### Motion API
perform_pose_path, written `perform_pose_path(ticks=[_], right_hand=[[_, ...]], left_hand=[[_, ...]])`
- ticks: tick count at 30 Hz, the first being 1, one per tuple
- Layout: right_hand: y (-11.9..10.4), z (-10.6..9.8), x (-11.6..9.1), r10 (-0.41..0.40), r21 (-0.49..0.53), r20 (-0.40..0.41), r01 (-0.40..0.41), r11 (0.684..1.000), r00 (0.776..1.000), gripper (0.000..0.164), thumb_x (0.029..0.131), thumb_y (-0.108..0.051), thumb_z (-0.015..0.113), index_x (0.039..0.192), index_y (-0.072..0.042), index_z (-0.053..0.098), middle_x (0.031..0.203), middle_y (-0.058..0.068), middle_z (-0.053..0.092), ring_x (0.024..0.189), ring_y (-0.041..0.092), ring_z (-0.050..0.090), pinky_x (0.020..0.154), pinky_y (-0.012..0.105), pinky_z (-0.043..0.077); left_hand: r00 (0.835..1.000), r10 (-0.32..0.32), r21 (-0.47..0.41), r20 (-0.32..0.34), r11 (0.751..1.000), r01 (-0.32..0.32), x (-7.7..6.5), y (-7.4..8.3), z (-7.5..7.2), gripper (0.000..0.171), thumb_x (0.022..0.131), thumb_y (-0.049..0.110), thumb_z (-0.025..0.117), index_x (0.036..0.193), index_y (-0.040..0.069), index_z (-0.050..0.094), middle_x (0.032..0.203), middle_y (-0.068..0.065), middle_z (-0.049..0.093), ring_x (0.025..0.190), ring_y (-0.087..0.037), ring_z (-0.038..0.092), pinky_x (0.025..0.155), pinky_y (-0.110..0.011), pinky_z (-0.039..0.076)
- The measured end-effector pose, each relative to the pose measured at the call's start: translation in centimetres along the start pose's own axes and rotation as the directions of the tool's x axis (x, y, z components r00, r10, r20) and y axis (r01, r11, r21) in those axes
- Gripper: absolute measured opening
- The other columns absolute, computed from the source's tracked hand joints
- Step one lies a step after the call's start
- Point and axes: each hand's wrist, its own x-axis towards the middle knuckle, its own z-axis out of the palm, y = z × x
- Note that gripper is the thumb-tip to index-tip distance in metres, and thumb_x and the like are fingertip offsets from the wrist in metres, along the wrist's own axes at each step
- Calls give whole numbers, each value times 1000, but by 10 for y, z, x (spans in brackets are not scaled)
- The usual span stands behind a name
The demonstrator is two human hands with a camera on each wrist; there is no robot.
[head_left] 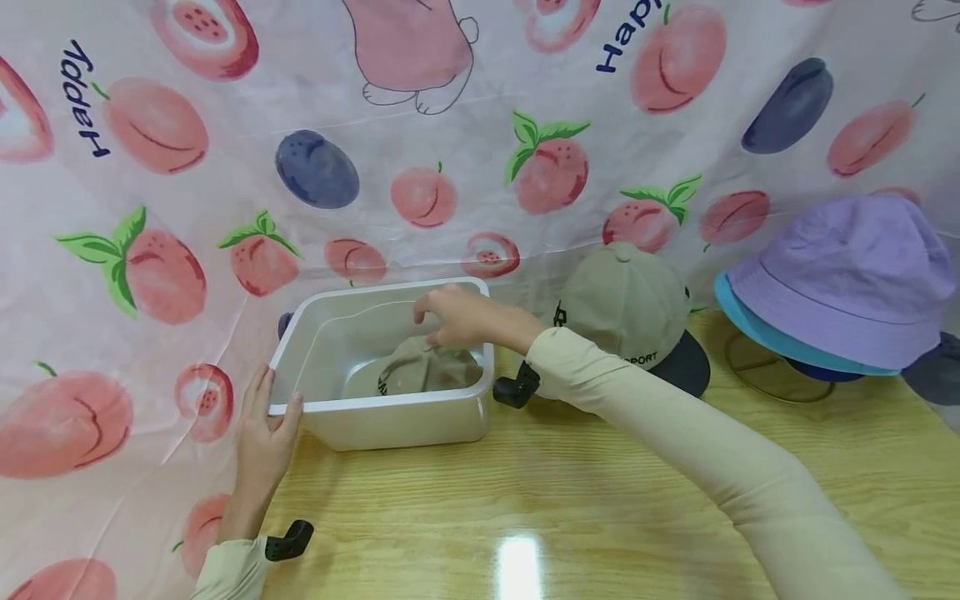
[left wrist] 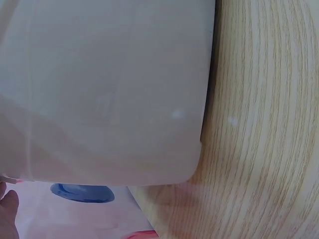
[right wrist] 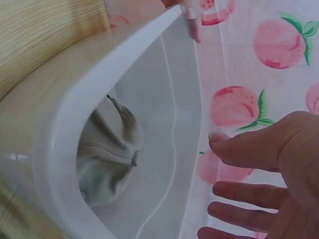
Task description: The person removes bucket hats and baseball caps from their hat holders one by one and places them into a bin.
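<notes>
A white plastic bin (head_left: pixel 397 425) stands on the wooden table with a beige cap (head_left: pixel 431 367) lying inside it, crumpled at the crown. My left hand (head_left: pixel 266 425) grips the bin's left front corner, its fingers along the left rim and the thumb at the front rim. Only a bit of that hand shows at the lower left of the left wrist view. Above the bin's right part, over the cap, is my right hand (head_left: pixel 461 317). In the right wrist view its fingers (right wrist: pixel 249 194) are spread apart from the thumb with nothing between them.
Right of the bin sits a beige cap with a dark brim (head_left: pixel 622 308). Farther right, lilac (head_left: pixel 847 267) and blue bucket hats are stacked on a wire stand (head_left: pixel 765 375). A fruit-printed cloth (head_left: pixel 450 75) hangs behind the wooden table (head_left: pixel 420 525).
</notes>
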Motion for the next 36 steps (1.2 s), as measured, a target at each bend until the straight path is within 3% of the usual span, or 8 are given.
perform_pose_path(ticks=[15, 29, 36], right_hand=[[9, -22, -27, -56, 71, -47, 60, 996, 997, 30, 86, -13, 66, 115, -3, 64, 119, 11, 61, 117, 26, 50, 101, 40, 39], [25, -36, -54, -80, 27, -118, 84, 996, 990, 30, 86, -14, 68, 113, -3, 65, 116, 9, 63, 115, 25, 51, 100, 40, 39], [31, -43, -68, -53, 17, -122, 56, 998, 991, 32, 86, -14, 67, 116, -3, 64, 128, 12, 57, 124, 28, 47, 102, 42, 39]], left_hand=[[1000, 1, -3, -10, 1000, -1, 0, 2, 1, 62, 94, 28, 56, 149, 11, 31, 154, -5, 26, 135, -27, 33, 83, -47, 45], [1000, -3, -9, -10, 1000, 3, -3, 3, 0, 61, 95, 27, 55, 149, 11, 31, 154, 0, 25, 135, -27, 33, 85, -52, 45], [1000, 5, 2, -13, 1000, -5, -2, 4, 1, 61, 95, 27, 55, 148, 9, 31, 154, -3, 25, 135, -28, 32, 85, -51, 45]])
